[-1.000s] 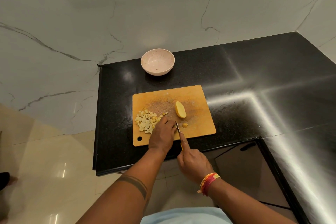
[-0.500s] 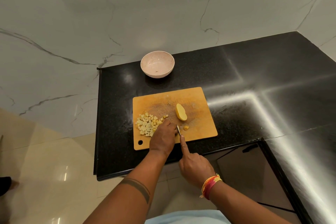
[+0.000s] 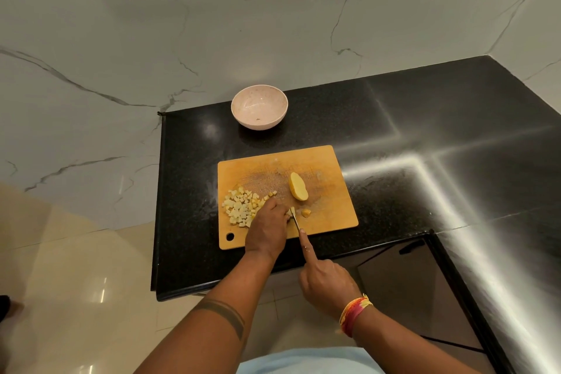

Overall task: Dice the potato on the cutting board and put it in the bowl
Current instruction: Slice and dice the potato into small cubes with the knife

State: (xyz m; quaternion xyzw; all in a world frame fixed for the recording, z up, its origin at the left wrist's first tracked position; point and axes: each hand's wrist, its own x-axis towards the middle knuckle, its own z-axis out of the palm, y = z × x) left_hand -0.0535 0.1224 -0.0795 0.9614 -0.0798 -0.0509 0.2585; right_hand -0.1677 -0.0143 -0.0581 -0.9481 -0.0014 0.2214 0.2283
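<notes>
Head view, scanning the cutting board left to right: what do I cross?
Hanging hole in the cutting board → pile of diced potato → left hand → knife → small offcut. The potato half lies farther back, overlapping the knife and offcut in the sweep.

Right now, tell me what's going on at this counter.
A person is dicing potato on the cutting board. The right hand holds a knife, its forefinger along the blade. The left hand steadies a small piece. A pile of cubes and a potato half wait; the bowl is practically empty.
</notes>
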